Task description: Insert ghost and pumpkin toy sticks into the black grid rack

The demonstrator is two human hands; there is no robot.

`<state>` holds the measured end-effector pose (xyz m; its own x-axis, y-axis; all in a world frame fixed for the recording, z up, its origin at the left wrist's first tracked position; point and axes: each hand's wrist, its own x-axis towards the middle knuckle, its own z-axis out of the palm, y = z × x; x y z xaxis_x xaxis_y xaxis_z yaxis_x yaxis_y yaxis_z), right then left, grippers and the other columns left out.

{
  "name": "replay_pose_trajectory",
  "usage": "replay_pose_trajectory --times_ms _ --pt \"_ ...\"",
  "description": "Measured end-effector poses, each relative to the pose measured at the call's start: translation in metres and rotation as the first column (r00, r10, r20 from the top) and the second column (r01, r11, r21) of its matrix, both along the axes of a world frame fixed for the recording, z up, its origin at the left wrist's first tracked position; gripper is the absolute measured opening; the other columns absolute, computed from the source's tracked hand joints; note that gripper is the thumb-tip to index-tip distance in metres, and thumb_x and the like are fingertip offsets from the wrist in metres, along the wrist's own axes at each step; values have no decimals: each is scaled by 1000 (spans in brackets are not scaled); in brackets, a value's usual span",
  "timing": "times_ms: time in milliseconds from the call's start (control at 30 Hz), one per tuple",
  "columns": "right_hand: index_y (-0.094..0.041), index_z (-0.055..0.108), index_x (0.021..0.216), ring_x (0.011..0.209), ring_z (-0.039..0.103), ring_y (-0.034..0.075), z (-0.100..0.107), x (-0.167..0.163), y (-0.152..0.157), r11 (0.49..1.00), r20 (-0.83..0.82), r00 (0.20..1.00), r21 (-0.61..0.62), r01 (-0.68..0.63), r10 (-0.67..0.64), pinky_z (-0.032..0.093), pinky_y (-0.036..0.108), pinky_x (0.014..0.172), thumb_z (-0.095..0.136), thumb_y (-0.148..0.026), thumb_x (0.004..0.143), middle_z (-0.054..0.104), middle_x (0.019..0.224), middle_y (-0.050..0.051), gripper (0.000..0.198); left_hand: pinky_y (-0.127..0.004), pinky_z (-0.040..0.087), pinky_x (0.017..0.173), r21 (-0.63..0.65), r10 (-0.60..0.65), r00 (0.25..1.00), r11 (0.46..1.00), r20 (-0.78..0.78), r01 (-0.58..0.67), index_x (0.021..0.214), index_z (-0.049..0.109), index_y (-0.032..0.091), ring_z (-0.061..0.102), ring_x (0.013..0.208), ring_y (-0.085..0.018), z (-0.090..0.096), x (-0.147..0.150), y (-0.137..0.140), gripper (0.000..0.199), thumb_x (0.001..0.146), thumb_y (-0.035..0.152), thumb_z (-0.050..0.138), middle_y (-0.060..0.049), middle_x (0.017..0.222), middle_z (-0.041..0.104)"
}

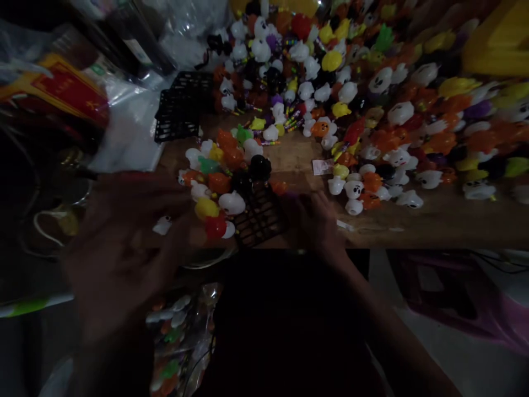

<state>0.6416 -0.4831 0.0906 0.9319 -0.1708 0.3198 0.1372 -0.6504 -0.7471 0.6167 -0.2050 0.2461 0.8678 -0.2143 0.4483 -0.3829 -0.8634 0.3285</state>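
My left hand [128, 242] is raised close to the camera on the left, blurred, its fingers and thumb apart with nothing visible between them. At the right edge of a black plastic grid tray [262, 218], my right hand [318, 223] rests low over the table with its fingers bent. Darkness hides what its fingertips hold; a small orange figure [279, 188] lies just beyond them. Small plastic figures crowd the tray's left side, including a white one [232, 203], a yellow one [206, 208], a red one [215, 226] and a black one [260, 167].
A large heap of mixed figures [306, 88] covers the table's back and right. More black grids [182, 105] and clear plastic bags [128, 121] lie at the back left. Below the wooden table's edge [446, 234] are a pink stool [463, 309] and a bag of figures [177, 342].
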Motion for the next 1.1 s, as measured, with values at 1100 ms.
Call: replay_pose_trajectory --times_ms 1100 --pt "-18 71 102 75 60 17 25 0 1 943 -175 937 202 -265 301 46 28 69 60 -34 92 69 85 2 22 -60 43 110 356 -155 972 911 -177 210 125 63 13 56 124 -37 -16 87 -39 42 95 42 61 -12 125 62"
